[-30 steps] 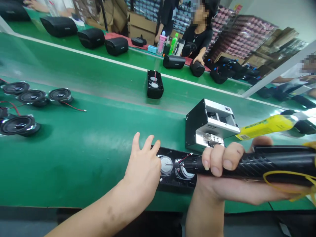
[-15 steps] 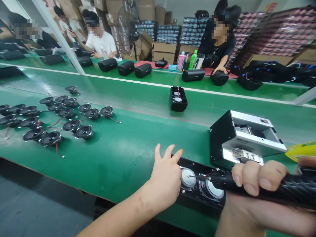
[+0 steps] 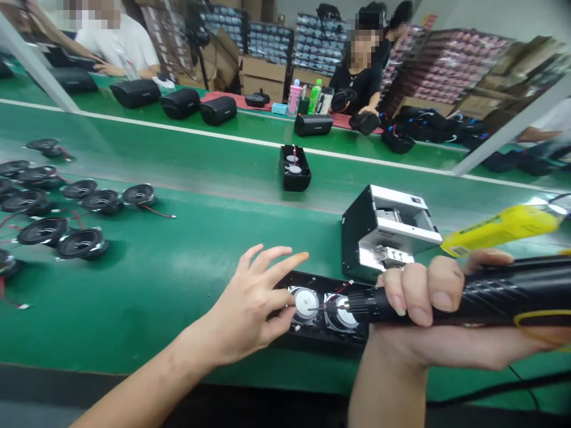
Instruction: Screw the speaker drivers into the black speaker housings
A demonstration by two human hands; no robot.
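Note:
A black speaker housing (image 3: 321, 343) lies on the green bench in front of me, with two round drivers (image 3: 307, 303) in it, their pale backs facing up. My left hand (image 3: 252, 303) is at its left end, thumb and index finger pinched beside the left driver, the other fingers stretched out. Whatever sits in the pinch is too small to make out. Wrapped in my right hand (image 3: 423, 303) is a black electric screwdriver (image 3: 499, 291), held nearly level. Its bit points left over the drivers, its tip in front of the left one. A red wire shows behind the right driver.
A black and silver screw feeder (image 3: 388, 232) stands behind the housing, a yellow container (image 3: 508, 226) to its right. Loose drivers (image 3: 80, 242) with red leads lie at left. Another open housing (image 3: 295, 169) sits farther back. Co-workers and black speakers (image 3: 218, 110) line the far side.
My view has swung right and closer. My left thumb and index finger have come together at the housing's left end. The screwdriver stays in my right hand, over the drivers.

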